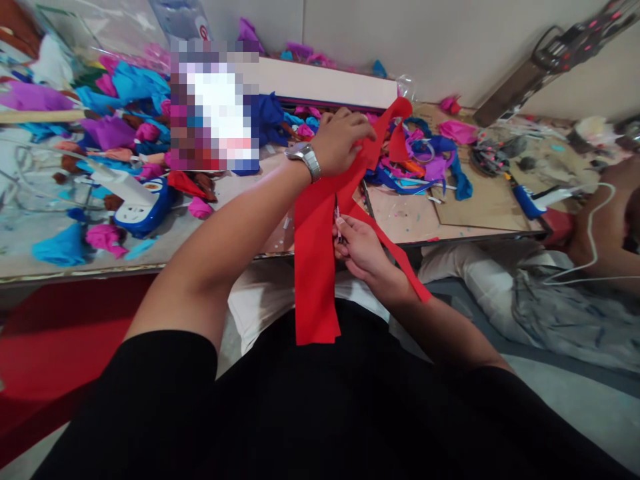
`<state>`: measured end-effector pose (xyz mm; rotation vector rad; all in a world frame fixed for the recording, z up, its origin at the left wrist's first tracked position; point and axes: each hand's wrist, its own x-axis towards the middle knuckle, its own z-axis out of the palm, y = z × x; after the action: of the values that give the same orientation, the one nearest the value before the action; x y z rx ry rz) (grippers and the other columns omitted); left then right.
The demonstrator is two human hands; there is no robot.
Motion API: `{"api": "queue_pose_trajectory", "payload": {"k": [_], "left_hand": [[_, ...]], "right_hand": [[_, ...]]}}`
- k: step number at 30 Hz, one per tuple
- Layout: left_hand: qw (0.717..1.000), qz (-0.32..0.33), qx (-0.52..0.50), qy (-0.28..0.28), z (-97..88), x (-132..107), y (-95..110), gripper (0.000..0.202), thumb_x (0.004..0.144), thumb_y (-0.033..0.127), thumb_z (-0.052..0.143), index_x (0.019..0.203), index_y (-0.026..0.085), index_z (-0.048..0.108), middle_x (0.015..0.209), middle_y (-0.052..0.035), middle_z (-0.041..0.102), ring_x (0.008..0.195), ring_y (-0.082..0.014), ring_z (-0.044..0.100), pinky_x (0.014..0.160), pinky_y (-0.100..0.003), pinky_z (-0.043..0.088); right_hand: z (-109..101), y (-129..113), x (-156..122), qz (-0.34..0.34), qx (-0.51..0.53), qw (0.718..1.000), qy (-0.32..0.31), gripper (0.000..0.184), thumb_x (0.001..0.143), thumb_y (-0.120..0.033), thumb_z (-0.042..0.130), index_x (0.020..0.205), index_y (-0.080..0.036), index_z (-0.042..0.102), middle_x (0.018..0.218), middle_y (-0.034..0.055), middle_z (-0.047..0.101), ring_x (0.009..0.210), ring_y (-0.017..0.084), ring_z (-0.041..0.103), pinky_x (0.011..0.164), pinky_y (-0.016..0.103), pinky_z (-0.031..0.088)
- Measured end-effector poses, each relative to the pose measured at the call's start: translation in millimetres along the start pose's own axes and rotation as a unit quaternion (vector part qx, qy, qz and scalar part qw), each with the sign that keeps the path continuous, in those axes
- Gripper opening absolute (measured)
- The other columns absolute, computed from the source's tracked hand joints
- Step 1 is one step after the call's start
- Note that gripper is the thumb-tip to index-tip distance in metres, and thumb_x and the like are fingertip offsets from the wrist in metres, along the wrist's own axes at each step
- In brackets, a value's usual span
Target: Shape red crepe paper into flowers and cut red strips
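Note:
My left hand (343, 137), a metal watch on its wrist, is closed on the upper part of a long red fabric strip (315, 267) and holds it up over the low table's front edge. The wide part of the strip hangs down over my lap. My right hand (357, 247) is closed on small scissors (338, 220), whose blades sit in the fabric where a narrow red band splits off and trails to the right past my wrist.
The low wooden table (415, 217) carries heaps of blue, pink and purple fabric scraps (125, 107), a blue and white power strip (137, 207) at left and a white box (325, 83) at the back. Another person lies on the floor at right (550, 300). Red fabric (55, 333) lies lower left.

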<state>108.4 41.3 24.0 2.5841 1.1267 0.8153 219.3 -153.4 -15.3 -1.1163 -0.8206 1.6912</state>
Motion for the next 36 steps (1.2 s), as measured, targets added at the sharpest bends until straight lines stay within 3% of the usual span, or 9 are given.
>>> {"api": "queue_pose_trajectory", "payload": {"k": [5,10,15,19,24,27,32,34,36], "left_hand": [[0.995,-0.055,0.068,0.046,-58.7,-24,39,0.035,0.104,0.027,0.054,0.136,0.024,0.068,0.138,-0.0106,0.062,0.126,-0.0294,0.048,0.104,-0.049,0.04],[0.998,-0.057,0.025,-0.029,-86.7,-124,100,0.026,0.105,0.04,0.048,0.098,0.026,0.069,0.089,-0.0063,0.069,0.083,-0.0263,0.064,0.078,-0.043,0.044],[0.943,-0.224,-0.02,-0.246,-40.4,-255,122,0.057,0.097,0.076,0.053,0.072,0.025,0.06,0.066,-0.0062,0.064,0.063,-0.0262,0.061,0.062,-0.038,0.033],[0.91,-0.333,-0.106,-0.224,3.4,-308,110,0.058,0.086,0.081,0.066,0.091,0.023,0.063,0.081,-0.0078,0.071,0.075,-0.0283,0.068,0.066,-0.035,0.038],[0.83,-0.405,-0.377,-0.07,56.5,-323,96,0.058,0.078,0.069,0.079,0.109,0.024,0.057,0.1,-0.0035,0.071,0.086,-0.0203,0.069,0.079,-0.032,0.054],[0.807,-0.458,-0.373,0.022,82.5,-324,90,0.069,0.07,0.068,0.086,0.113,0.022,0.06,0.108,-0.0075,0.072,0.094,-0.0234,0.07,0.085,-0.036,0.057],[0.707,-0.427,-0.562,0.046,90.0,-320,86,0.074,0.08,0.082,0.073,0.122,0.022,0.074,0.14,-0.0118,0.074,0.133,-0.0336,0.067,0.113,-0.043,0.053],[0.637,-0.425,-0.642,0.05,88.3,-318,83,0.079,0.084,0.09,0.063,0.125,0.024,0.077,0.144,-0.0108,0.072,0.138,-0.0342,0.065,0.114,-0.044,0.054],[0.616,-0.429,-0.659,0.046,88.7,-316,79,0.079,0.082,0.088,0.068,0.125,0.023,0.079,0.138,-0.0117,0.076,0.132,-0.0346,0.069,0.109,-0.045,0.056]], "right_hand": [[2,-3,0,0.011,0.01,1.0,0.009,0.03,0.096,-0.036,0.074,0.079,-0.02,0.055,0.068,-0.0081,0.052,0.042,0.001,0.031,0.041,0.019,0.022],[0,-1,1,0.005,0.017,1.0,0.012,0.032,0.092,-0.04,0.079,0.081,-0.021,0.056,0.065,-0.0086,0.05,0.042,0.003,0.033,0.04,0.02,0.022],[-5,3,3,0.005,0.02,1.0,-0.001,0.033,0.092,-0.042,0.079,0.083,-0.021,0.055,0.07,-0.0081,0.053,0.043,0.002,0.034,0.04,0.019,0.023],[-3,-1,3,0.014,0.026,1.0,0.012,0.028,0.095,-0.039,0.077,0.087,-0.021,0.056,0.075,-0.0074,0.057,0.043,0.001,0.035,0.041,0.017,0.026],[-2,-6,0,0.025,0.021,0.999,0.024,0.024,0.098,-0.036,0.073,0.089,-0.02,0.058,0.074,-0.0072,0.058,0.041,0.001,0.036,0.041,0.017,0.025],[-5,-6,0,0.026,0.022,0.999,0.011,0.028,0.095,-0.039,0.077,0.089,-0.02,0.058,0.075,-0.007,0.059,0.042,0.001,0.037,0.041,0.017,0.026],[-9,-9,-3,0.054,0.022,0.998,-0.007,0.021,0.099,-0.034,0.071,0.089,-0.019,0.059,0.077,-0.0055,0.063,0.042,0.002,0.039,0.04,0.018,0.025],[-10,-12,-6,0.061,0.024,0.998,-0.006,0.015,0.102,-0.031,0.066,0.093,-0.019,0.061,0.077,-0.0049,0.063,0.042,0.002,0.04,0.041,0.018,0.026],[-12,-13,-8,0.062,0.029,0.998,-0.01,0.012,0.103,-0.03,0.064,0.101,-0.018,0.064,0.076,-0.0049,0.063,0.042,0.003,0.04,0.041,0.019,0.027]]}}
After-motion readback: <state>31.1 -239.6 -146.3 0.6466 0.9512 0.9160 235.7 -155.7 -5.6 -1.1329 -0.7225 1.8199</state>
